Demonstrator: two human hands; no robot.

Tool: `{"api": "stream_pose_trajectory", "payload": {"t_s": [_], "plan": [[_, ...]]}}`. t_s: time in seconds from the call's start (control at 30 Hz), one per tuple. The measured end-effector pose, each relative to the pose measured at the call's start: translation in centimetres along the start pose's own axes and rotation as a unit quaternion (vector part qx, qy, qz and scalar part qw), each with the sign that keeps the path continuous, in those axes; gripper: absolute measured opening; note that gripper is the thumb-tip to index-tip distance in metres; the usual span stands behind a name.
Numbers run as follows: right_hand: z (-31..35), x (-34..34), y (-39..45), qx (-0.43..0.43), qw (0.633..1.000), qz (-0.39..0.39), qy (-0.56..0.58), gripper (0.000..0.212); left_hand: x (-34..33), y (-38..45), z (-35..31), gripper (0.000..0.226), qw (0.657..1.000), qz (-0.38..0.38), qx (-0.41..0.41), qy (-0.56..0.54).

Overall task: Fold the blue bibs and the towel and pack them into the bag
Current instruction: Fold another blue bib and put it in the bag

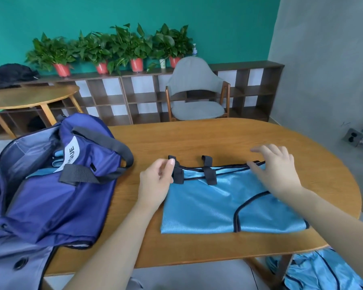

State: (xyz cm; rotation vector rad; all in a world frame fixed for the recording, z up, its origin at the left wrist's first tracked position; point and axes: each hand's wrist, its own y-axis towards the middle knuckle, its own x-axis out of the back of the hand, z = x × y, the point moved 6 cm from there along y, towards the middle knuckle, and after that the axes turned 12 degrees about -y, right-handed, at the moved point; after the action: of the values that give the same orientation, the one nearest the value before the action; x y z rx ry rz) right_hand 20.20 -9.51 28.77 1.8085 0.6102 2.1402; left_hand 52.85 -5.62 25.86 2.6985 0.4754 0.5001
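Note:
A light blue bib [218,208] with black trim and black straps lies folded flat on the wooden table [218,139]. My left hand [155,183] sits at the bib's upper left corner. Its fingers are loosely curled and its thumb is against a black strap [178,174]. My right hand [275,170] rests with spread fingers on the bib's upper right edge. The navy bag [57,197] stands open at the left of the table, with folded light blue cloth [58,159] inside it. More blue bibs [323,271] lie in a heap below the table's right end.
A grey garment with a button [19,264] lies at the near left by the bag. A grey chair [195,91] stands behind the table, and behind the chair is a low shelf with potted plants [134,47]. A second wooden table [29,97] is at the far left.

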Motion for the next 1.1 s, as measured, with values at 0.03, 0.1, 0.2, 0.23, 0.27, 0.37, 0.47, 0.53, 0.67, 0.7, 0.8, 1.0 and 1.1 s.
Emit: {"api": "stream_pose_trajectory", "payload": {"t_s": [0.03, 0.1, 0.2, 0.23, 0.27, 0.37, 0.47, 0.53, 0.67, 0.7, 0.8, 1.0, 1.1], "plan": [[1.7, -0.1, 0.0, 0.034, 0.999, 0.020, 0.007, 0.022, -0.1, -0.1, 0.0, 0.033, 0.999, 0.009, 0.000, 0.031], [4.9, -1.6, -0.3, 0.063, 0.988, 0.130, 0.052, 0.007, -0.3, -0.1, 0.0, 0.043, 0.994, 0.024, 0.006, 0.111], [7.6, -4.3, -0.6, 0.023, 0.966, 0.249, 0.068, 0.020, -0.4, 0.0, -0.1, 0.056, 0.986, 0.038, 0.006, 0.163], [7.7, -4.8, -0.6, -0.003, 0.965, 0.247, 0.089, 0.026, -0.6, 0.0, -0.2, 0.059, 0.985, 0.046, -0.008, 0.165], [7.7, -5.1, -0.7, -0.024, 0.964, 0.234, 0.120, 0.029, -0.8, -0.2, -0.4, 0.058, 0.986, 0.058, -0.023, 0.156], [7.4, -5.3, -1.9, -0.022, 0.945, 0.194, 0.262, 0.025, -1.2, -0.4, -0.3, 0.040, 0.995, 0.085, -0.035, 0.044], [7.8, -4.6, -3.0, 0.011, 0.915, 0.192, 0.353, 0.038, -1.4, -0.2, 0.1, 0.035, 0.992, 0.113, -0.032, -0.039], [8.0, -4.6, -3.1, 0.041, 0.910, 0.195, 0.364, 0.046, -2.1, -0.3, 0.2, 0.034, 0.986, 0.147, -0.035, -0.063], [8.5, -4.7, -3.4, 0.091, 0.939, 0.203, 0.262, 0.037, -2.9, -0.2, 1.0, 0.041, 0.982, 0.188, -0.017, -0.023], [8.6, -4.7, -3.4, 0.112, 0.948, 0.198, 0.222, 0.037, -3.1, -0.1, 1.3, 0.040, 0.981, 0.196, -0.011, 0.011], [9.2, -5.2, -3.5, 0.180, 0.961, 0.182, 0.105, 0.057, -3.6, 0.0, 1.3, 0.027, 0.972, 0.205, -0.035, 0.111], [9.6, -6.2, -3.2, 0.176, 0.948, 0.262, 0.042, 0.083, -3.5, 0.1, 1.3, 0.033, 0.965, 0.174, -0.056, 0.189], [9.7, -6.0, -3.2, 0.177, 0.949, 0.258, 0.044, 0.081, -3.0, 0.3, 1.0, 0.034, 0.970, 0.126, -0.081, 0.191]]}}
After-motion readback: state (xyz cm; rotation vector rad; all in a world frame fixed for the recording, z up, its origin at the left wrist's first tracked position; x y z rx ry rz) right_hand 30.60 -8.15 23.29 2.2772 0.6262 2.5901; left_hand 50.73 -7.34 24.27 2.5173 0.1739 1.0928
